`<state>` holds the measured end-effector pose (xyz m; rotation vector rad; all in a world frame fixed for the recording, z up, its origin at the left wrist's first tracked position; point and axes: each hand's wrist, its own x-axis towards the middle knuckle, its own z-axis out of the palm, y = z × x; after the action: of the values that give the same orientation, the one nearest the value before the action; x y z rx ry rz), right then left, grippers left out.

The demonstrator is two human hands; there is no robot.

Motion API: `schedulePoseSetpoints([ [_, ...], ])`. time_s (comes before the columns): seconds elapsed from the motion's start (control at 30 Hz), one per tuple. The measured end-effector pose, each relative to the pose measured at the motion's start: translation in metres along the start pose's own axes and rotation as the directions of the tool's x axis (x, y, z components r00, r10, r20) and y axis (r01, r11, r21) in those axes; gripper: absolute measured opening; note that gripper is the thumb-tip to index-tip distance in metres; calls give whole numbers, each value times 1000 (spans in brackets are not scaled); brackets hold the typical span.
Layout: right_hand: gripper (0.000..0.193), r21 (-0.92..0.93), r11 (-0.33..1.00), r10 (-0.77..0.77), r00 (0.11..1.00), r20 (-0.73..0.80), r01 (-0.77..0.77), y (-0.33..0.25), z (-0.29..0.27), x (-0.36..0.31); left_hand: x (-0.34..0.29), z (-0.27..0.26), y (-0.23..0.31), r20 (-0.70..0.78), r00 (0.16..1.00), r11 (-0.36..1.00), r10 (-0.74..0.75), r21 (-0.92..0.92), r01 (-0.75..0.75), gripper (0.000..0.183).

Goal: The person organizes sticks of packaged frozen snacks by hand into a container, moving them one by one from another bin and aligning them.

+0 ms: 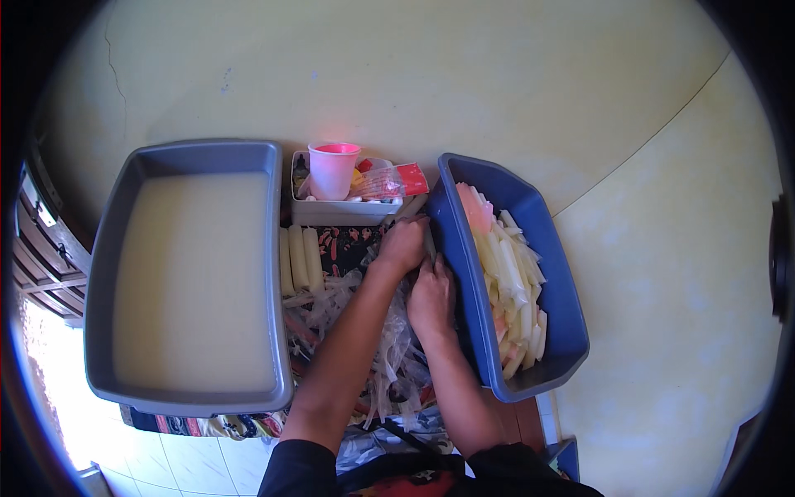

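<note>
Beside the blue tub, my left hand is closed at the far end of a narrow, translucent plastic bag. My right hand sits nearer to me, its fingers closed round the lower part of the same bag. Fingers hide most of it, so I cannot tell how full it is. Under my forearms lies a tangled heap of clear, narrow plastic bags. Three filled, pale tube-shaped packets lie side by side left of my left hand.
A grey tub of cloudy, pale liquid stands at left. The blue tub at right holds several filled, pale packets. Behind my hands, a white box carries a pink cup and a red-and-clear packet. A wall rises behind.
</note>
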<state>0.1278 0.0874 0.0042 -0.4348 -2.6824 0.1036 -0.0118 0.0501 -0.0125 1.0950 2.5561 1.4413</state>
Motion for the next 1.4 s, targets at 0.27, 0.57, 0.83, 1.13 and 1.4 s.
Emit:
schedulePoseSetpoints([
  [0.27, 47, 211, 975, 74, 996, -43, -64, 5, 12, 5, -2, -1, 6, -60, 997, 999, 43, 6, -42, 45],
  [0.57, 32, 285, 953, 126, 989, -73, -100, -2, -1, 6, -8, -32, 31, -6, 997, 997, -79, -15, 78, 21],
  [0.83, 40, 524, 852, 74, 988, -138, 10, -40, -82, -22, -41, -103, 127, -122, 986, 976, 111, 201, -85, 32],
  [1.13, 57, 538, 834, 11, 971, -239, 123, -23, -202, -64, -97, -151, 209, -281, 867, 880, 412, -125, -459, 32],
  [1.4, 56, 265, 964, -24, 999, -47, 36, 96, -230, -29, -29, -49, 211, -219, 803, 782, 554, -194, -593, 41],
])
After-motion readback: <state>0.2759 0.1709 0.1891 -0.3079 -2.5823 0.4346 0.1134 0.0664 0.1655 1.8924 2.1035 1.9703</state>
